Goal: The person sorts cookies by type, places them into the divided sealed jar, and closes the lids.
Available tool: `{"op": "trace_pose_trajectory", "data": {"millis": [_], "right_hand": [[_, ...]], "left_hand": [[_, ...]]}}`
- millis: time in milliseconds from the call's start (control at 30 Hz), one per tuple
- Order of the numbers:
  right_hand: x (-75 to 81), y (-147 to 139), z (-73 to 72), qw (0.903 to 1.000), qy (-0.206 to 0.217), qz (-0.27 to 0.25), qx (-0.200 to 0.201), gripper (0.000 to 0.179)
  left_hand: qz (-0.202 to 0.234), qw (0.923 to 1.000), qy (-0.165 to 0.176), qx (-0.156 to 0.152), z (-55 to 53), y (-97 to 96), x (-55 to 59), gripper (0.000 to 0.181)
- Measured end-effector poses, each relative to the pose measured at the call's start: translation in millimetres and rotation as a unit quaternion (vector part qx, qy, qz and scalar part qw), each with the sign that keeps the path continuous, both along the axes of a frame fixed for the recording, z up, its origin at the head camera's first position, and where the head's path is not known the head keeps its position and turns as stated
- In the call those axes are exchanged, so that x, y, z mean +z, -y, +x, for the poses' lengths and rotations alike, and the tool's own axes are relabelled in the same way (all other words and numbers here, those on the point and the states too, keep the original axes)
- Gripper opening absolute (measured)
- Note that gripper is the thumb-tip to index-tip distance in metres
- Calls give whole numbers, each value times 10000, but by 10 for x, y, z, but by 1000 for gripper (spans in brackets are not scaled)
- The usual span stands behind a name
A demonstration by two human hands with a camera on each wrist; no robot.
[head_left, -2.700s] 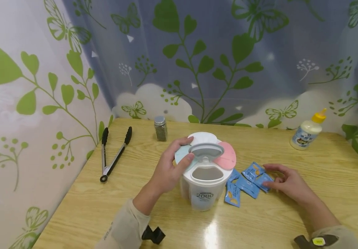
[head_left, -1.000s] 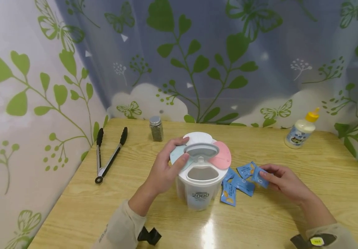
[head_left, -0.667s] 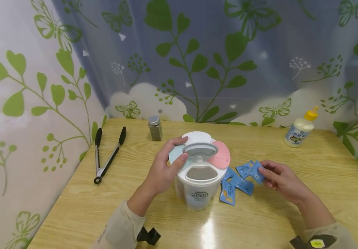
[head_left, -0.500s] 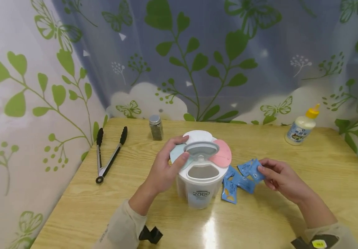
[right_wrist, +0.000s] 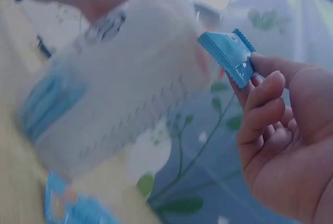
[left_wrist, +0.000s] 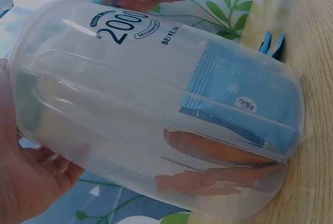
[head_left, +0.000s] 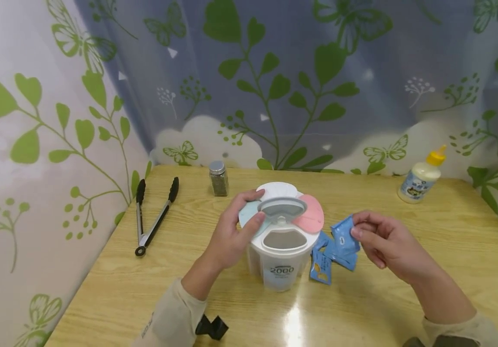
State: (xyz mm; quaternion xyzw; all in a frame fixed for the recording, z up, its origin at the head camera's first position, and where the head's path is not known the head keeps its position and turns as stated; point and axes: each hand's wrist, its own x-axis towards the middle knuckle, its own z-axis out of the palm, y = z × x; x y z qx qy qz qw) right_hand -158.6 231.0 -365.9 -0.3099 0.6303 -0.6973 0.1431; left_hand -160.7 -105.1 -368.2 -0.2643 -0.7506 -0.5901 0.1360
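A clear plastic storage container (head_left: 280, 277) with a petal lid in white, pink and pale blue stands on the table. The lid's front flap (head_left: 284, 208) is raised over an opening (head_left: 284, 239). My left hand (head_left: 230, 237) grips the lid's left side, thumb on top. My right hand (head_left: 389, 243) pinches a small blue snack packet (right_wrist: 229, 52) by its edge, to the right of the container. Several more blue packets (head_left: 321, 271) lie on the table beneath it. Through the container's wall, the left wrist view shows blue packets (left_wrist: 239, 94) and orange-brown packets (left_wrist: 213, 148) inside.
Metal tongs with black tips (head_left: 157, 221) lie spread at the left. A small spice jar (head_left: 219, 182) stands behind the container. At the back right is a squeeze bottle (head_left: 418, 182) with a yellow cap. A leaf-patterned curtain (head_left: 257, 96) borders the wooden table (head_left: 145, 299).
My right hand has picked one blue packet off the pile, then raised it and brought it left toward the container. My left hand has kept its grip on the lid.
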Motion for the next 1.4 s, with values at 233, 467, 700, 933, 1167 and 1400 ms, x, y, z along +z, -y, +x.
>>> {"op": "trace_pose_trajectory", "data": {"millis": [233, 467, 700, 933, 1167, 1400], "right_hand": [[240, 265, 108, 9983, -281, -352, -375, 45], [349, 523, 145, 9929, -140, -1108, -405, 41], [413, 754, 173, 9956, -209, -771, -495, 29], [451, 879, 201, 9953, -324, -111, -905, 25], [371, 932, 241, 9939, -412, 60, -1026, 24], [331, 903, 230, 9937, -516, -446, -892, 27]], "left_hand": [[13, 9999, 84, -80, -11, -15, -24, 42], [-47, 9999, 90, -46, -9, -14, -21, 42], [-111, 9999, 38, -34, -16, -23, -26, 42], [-131, 9999, 32, -26, -13, -18, -17, 43], [-169, 9999, 25, -25, -5, -9, -20, 43], [-129, 9999, 15, 32, -9, 13, -12, 44]]}}
